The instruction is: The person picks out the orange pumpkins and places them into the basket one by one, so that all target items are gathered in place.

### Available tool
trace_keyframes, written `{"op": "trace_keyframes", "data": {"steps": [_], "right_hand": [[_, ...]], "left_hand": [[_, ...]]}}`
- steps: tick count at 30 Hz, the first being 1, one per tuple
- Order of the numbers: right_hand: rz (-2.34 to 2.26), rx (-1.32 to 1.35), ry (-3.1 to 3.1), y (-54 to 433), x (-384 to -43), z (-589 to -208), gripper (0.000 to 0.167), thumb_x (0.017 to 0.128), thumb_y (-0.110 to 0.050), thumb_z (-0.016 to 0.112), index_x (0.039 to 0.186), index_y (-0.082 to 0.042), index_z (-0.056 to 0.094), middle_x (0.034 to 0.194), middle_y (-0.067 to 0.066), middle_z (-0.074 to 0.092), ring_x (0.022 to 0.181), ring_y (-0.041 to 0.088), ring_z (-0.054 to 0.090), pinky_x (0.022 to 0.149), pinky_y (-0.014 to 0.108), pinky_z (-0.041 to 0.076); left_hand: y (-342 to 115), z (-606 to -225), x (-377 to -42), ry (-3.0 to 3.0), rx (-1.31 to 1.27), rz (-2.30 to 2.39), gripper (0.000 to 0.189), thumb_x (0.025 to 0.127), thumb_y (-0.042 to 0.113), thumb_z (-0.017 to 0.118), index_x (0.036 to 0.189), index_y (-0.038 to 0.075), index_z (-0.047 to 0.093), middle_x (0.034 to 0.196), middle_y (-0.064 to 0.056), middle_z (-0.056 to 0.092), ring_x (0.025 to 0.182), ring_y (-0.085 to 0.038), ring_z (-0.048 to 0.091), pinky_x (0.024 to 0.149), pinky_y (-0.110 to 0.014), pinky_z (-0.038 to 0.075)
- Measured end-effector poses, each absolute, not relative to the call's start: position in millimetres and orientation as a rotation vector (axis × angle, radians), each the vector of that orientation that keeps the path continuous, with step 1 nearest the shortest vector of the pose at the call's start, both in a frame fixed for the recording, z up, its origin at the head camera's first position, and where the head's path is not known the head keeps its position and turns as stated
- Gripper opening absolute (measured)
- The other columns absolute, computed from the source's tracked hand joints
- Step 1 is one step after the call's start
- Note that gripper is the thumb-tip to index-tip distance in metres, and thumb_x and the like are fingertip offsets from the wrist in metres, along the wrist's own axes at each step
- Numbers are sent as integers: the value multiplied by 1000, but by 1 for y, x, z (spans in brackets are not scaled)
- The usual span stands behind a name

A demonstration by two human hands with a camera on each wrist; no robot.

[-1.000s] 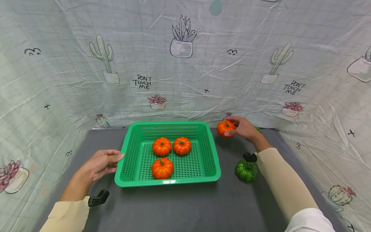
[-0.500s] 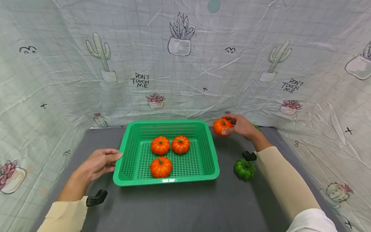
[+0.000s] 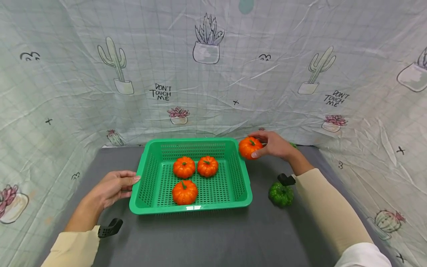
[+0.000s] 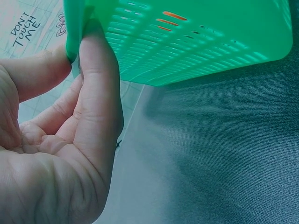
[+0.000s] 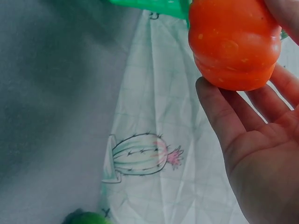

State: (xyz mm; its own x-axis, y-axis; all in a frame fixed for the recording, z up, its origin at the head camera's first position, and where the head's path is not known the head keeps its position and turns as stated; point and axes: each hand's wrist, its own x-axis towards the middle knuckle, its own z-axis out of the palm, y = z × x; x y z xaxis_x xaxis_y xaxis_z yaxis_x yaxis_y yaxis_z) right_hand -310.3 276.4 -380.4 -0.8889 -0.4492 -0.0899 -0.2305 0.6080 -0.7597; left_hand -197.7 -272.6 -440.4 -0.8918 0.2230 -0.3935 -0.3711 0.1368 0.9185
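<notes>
A green plastic basket [image 3: 191, 209] with slotted walls stands in the middle of the grey table. My left hand [image 3: 115, 187] pinches its left rim between thumb and fingers; the left wrist view shows the fingertips [image 4: 96, 51] under that rim. Three small orange pumpkins [image 3: 184, 167] sit inside the basket, two towards the back and one at the front. My right hand [image 3: 275, 145] holds another orange pumpkin [image 3: 250, 148] at the basket's back right corner, where it overlaps the rim in the head view. In the right wrist view the held pumpkin [image 5: 233, 44] lies between thumb and fingers.
A green pumpkin [image 3: 281, 194] rests on the table [image 3: 213, 237] right of the basket, below my right forearm. Another green thing [image 3: 293, 145] shows partly behind my right wrist. A printed cloth [image 3: 213, 92] hangs behind and along both sides.
My right hand has carried the orange pumpkin leftward, from beside the basket to its back right rim. My left hand keeps its grip on the left rim. The view has shifted slightly.
</notes>
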Motion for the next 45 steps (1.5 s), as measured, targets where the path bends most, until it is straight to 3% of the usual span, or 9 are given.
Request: {"op": "trace_keyframes", "data": {"steps": [18, 36, 45], "right_hand": [[-1191, -728, 2452, 254, -301, -372, 76, 81, -15, 90, 148, -7, 56, 144, 16, 63, 129, 33, 61, 104, 44, 55], [-1214, -860, 2289, 229, -292, -376, 75, 81, -14, 90, 148, -6, 55, 143, 16, 63, 124, 30, 64, 106, 48, 55], [-1173, -942, 2271, 214, -288, -378, 75, 80, -16, 92, 146, -6, 58, 143, 14, 64, 122, 28, 63, 105, 49, 54]], "left_hand": [[-273, -442, -198, 1997, -154, 1799, 29, 103, 22, 68, 125, 5, 61, 96, 8, 72, 86, -10, 73, 79, -30, 64], [-271, -443, -198, 2015, -153, 1774, 44, 104, 23, 66, 137, -4, 52, 98, 8, 70, 87, -10, 72, 79, -29, 63], [-273, -443, -198, 1983, -156, 1813, 30, 104, 20, 67, 128, 2, 59, 96, 7, 71, 86, -10, 73, 78, -30, 64]]}}
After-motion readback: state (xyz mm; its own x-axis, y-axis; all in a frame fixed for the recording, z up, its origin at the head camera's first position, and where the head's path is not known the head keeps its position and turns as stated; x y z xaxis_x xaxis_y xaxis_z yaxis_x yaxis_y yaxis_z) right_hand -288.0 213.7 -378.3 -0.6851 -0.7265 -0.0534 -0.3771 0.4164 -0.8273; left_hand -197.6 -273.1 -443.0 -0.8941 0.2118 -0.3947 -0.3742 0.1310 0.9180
